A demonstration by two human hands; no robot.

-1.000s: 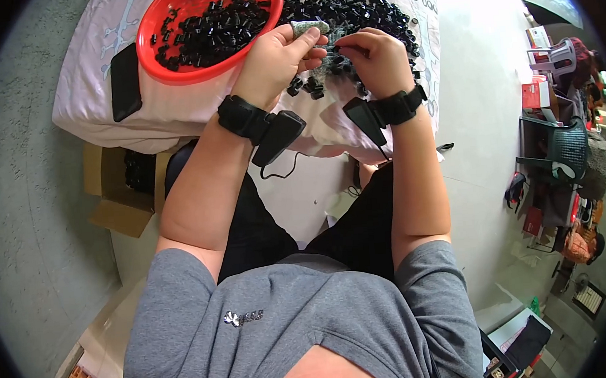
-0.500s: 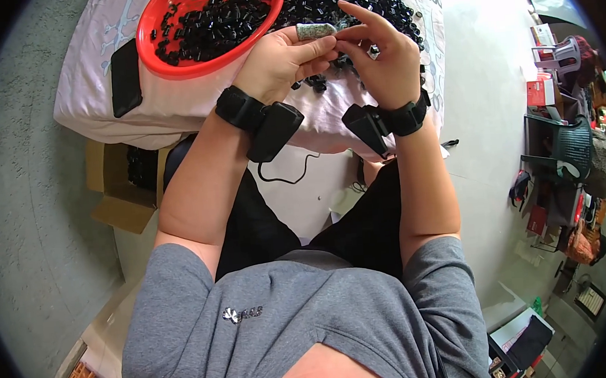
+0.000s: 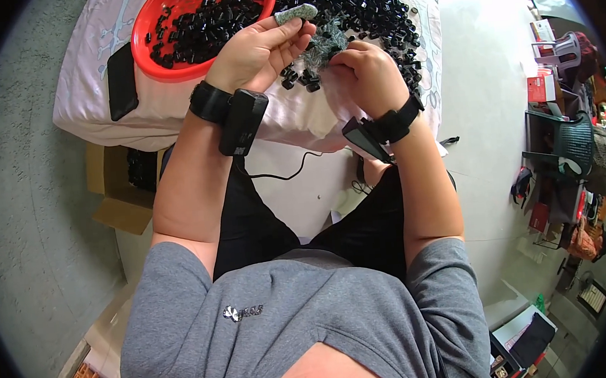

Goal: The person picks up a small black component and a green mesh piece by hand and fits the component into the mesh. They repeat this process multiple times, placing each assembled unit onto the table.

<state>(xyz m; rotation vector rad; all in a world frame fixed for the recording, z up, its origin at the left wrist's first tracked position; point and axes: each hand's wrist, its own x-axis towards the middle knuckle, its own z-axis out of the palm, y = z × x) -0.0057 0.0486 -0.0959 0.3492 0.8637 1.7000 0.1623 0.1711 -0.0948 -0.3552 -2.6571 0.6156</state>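
Observation:
My left hand (image 3: 259, 50) is raised over the cloth-covered table (image 3: 99, 84), pinching a small grey-green finger-shaped piece (image 3: 296, 12) between thumb and fingertips. My right hand (image 3: 365, 76) is curled beside it, gripping a tuft of grey fibrous material (image 3: 322, 43). Both wrists carry black strapped devices. Under the hands lies a heap of small black parts (image 3: 367, 5) on the white cloth. A red bowl (image 3: 160, 55) at the left holds more of the same black parts.
A black phone (image 3: 121, 81) lies on the cloth left of the bowl. An open cardboard box (image 3: 117, 191) sits on the floor below the table. A cable (image 3: 288, 172) runs across the floor. Chairs and clutter stand at the right.
Both hands have drawn slightly apart. My left hand has lifted the grey-green piece up and away, while my right hand has dropped lower with the fibrous tuft.

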